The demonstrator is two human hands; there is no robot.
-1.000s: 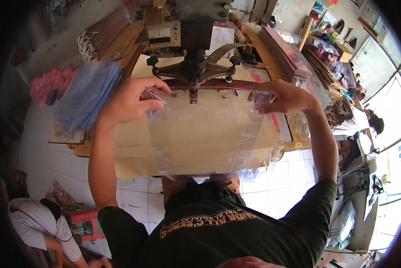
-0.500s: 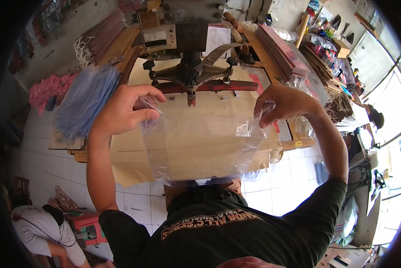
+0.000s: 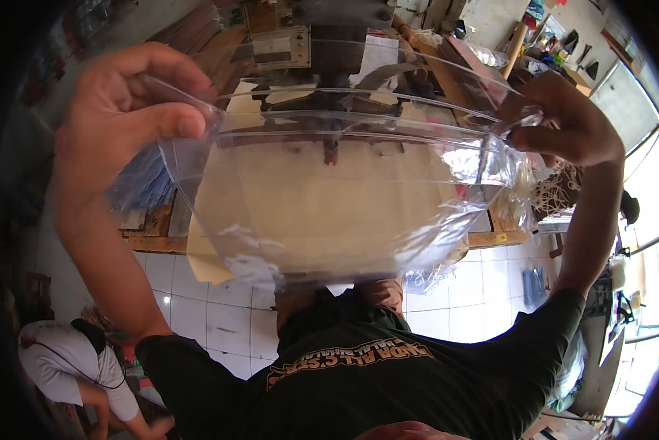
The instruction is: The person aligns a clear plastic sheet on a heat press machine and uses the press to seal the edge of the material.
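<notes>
A clear plastic bag [image 3: 322, 213] hangs stretched between my two hands, lifted toward me above the worktable. My left hand [image 3: 124, 110] pinches its upper left corner between thumb and fingers. At the upper right corner, my right hand [image 3: 564, 121] grips the bunched plastic. Several see-through folds run across the bag's top, and light glints off its right side. Through it shows a tan sheet [image 3: 205, 253] covering the table. Behind the bag stands a machine with a dark metal head [image 3: 333, 99], partly blurred by the plastic.
Blue plastic sheets [image 3: 142, 180] lie stacked left of the tan sheet. A wooden table edge [image 3: 491, 239] runs along the near side. Pale strings [image 3: 561, 187] hang at the right. Another person in a grey shirt [image 3: 54, 356] bends low at the lower left. White floor tiles [image 3: 227, 323] lie below.
Both hands have risen and moved farther apart, bringing the clear bag up closer to me. The bag now spans in front of the machine head, its top folds spread wider.
</notes>
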